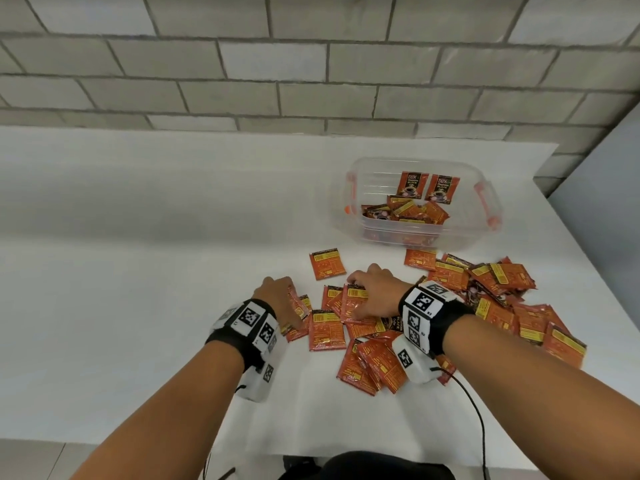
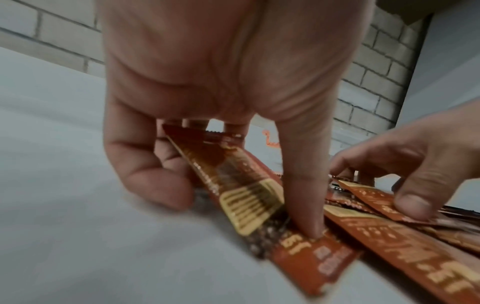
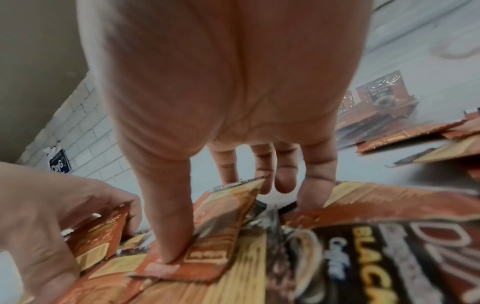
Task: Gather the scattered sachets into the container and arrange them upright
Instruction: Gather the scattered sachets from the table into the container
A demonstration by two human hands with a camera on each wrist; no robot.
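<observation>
Two hands are down among the sachets on the white tabletop [image 1: 138,237], which looks matte and smooth. Furthest left, your left hand [image 1: 277,299] grips a tilted sachet [image 2: 233,181]: in the left wrist view the thumb [image 2: 303,185] presses on its printed face while the curled fingers [image 2: 145,164] hold its far edge. The pack is a flat, rectangular foil packet, glossy orange-red with a yellow panel and a dark speckled band.

Next right, your right hand [image 1: 370,292] sits on a second sachet [image 3: 215,236] atop the heap. In the right wrist view the thumb [image 3: 166,216] pins its near corner and the bent fingertips [image 3: 262,166] hook its serrated far edge, so it is lifted at an angle off the packs below. One neighbouring packet [image 3: 376,257] lies face up, black label with a coffee-cup print.

A single sachet [image 1: 327,264] lies flat, apart from the others, just beyond your hands. The loose pile [image 1: 502,306] spreads rightward, overlapping, mostly back side up.

Far right and further back stands the container [image 1: 349,206], a clear rigid plastic tub with rounded corners and orange clip handles. Inside, two sachets [image 1: 427,188] stand upright against the back wall; several more lie jumbled flat on the bottom.

Behind runs a grey block wall [image 1: 311,64] with rough mortar joints.
</observation>
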